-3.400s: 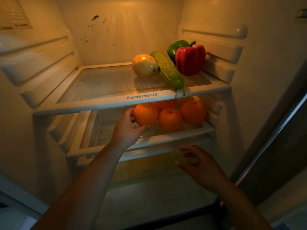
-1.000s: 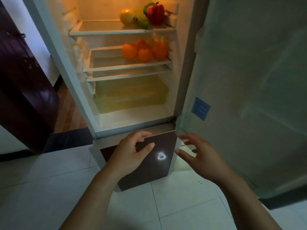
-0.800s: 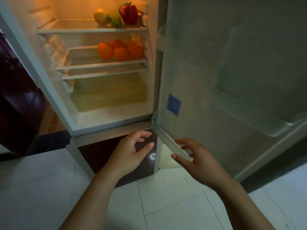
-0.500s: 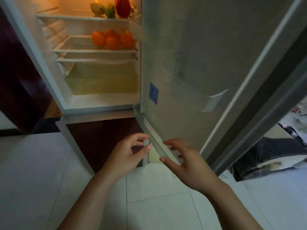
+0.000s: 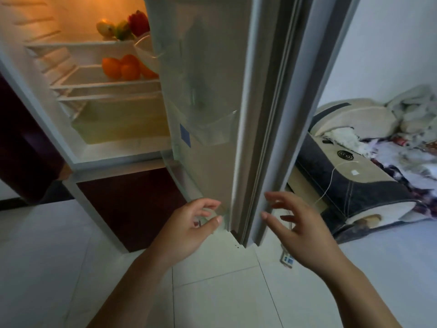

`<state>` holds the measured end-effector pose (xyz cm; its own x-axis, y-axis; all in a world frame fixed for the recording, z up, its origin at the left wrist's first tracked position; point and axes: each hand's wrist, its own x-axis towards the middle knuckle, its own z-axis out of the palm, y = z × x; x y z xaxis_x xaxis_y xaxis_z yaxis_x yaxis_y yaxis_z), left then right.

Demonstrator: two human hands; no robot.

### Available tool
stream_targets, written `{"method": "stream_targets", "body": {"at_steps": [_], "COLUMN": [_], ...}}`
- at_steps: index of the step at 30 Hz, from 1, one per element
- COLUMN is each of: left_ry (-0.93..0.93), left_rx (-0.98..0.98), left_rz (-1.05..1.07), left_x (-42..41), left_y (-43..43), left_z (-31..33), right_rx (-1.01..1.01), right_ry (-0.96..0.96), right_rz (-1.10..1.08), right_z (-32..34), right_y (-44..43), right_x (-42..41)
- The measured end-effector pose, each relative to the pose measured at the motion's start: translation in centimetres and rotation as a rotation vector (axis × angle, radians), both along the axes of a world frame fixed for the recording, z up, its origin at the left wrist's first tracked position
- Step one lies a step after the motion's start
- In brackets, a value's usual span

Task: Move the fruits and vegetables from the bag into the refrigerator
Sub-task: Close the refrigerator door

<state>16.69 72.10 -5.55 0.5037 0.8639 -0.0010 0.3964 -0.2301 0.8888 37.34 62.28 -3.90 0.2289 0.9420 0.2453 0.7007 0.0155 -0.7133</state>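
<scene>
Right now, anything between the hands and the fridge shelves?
Yes. The fridge door stands edge-on between the right hand and the shelves, covering their right side. The left hand is on the open side; nothing visible blocks it.

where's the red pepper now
Head view, upper left: the red pepper sits on the fridge's top shelf, rightmost of the produce there, just left of the door.

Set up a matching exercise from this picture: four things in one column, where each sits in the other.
Things:
1. red pepper
2. oranges
3. blue sticker
4. sofa

Places:
a) inner face of the fridge door
b) upper shelf
c) out in the room, right of the door
d) middle shelf

Pairs: 1-b, 2-d, 3-a, 4-c
</scene>
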Motion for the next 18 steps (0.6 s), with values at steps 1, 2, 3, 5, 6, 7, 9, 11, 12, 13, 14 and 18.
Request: {"method": "stream_targets", "body": {"at_steps": [1, 2, 3, 5, 6, 7, 9, 11, 12, 13, 14, 18], "left_ry": [0.000, -0.002, -0.007, -0.015, -0.013, -0.010, -0.006, 0.003, 0.008, 0.013, 0.016, 0.019], "left_rx": [0.009, 0.019, 0.028, 0.032, 0.032, 0.035, 0.036, 0.036, 0.035, 0.033, 0.031, 0.033], "left_rz": [0.001, 0.003, 0.002, -0.011, -0.020, -0.026, -0.028, -0.019, -0.009, 0.002, 0.013, 0.030], "left_x": [0.5, 0.9, 1.4, 2.3, 2.6, 3.0, 3.2, 3.2, 3.1, 2.9, 2.8, 2.0], "left_y": [-0.2, -0.3, -0.3, -0.5, -0.6, -0.6, -0.9, -1.0, -1.0, -1.1, -1.1, -1.1], "left_z": [0.2, 0.5, 0.7, 1.1, 1.2, 1.3, 1.5, 1.4, 1.3, 1.2, 1.2, 1.1], "right_rx": [0.024, 0.044, 0.063, 0.089, 0.095, 0.096, 0.070, 0.037, 0.021, 0.008, 0.000, 0.008], "right_ry": [-0.011, -0.024, -0.036, -0.056, -0.060, -0.060, -0.039, -0.009, 0.004, 0.016, 0.026, 0.018], "right_rz": [-0.038, -0.073, -0.103, -0.142, -0.154, -0.166, -0.186, -0.180, -0.168, -0.156, -0.148, -0.148], "right_z": [0.3, 0.5, 0.7, 0.9, 0.9, 0.8, 0.7, 0.5, 0.4, 0.3, 0.2, -0.2], "right_y": [-0.3, -0.5, -0.5, -0.3, -0.1, 0.3, 1.1, 2.0, 2.4, 2.6, 2.8, 2.8], "right_x": [0.7, 1.4, 1.9, 2.7, 3.0, 3.2, 3.6, 3.7, 3.6, 3.5, 3.4, 2.6]}}
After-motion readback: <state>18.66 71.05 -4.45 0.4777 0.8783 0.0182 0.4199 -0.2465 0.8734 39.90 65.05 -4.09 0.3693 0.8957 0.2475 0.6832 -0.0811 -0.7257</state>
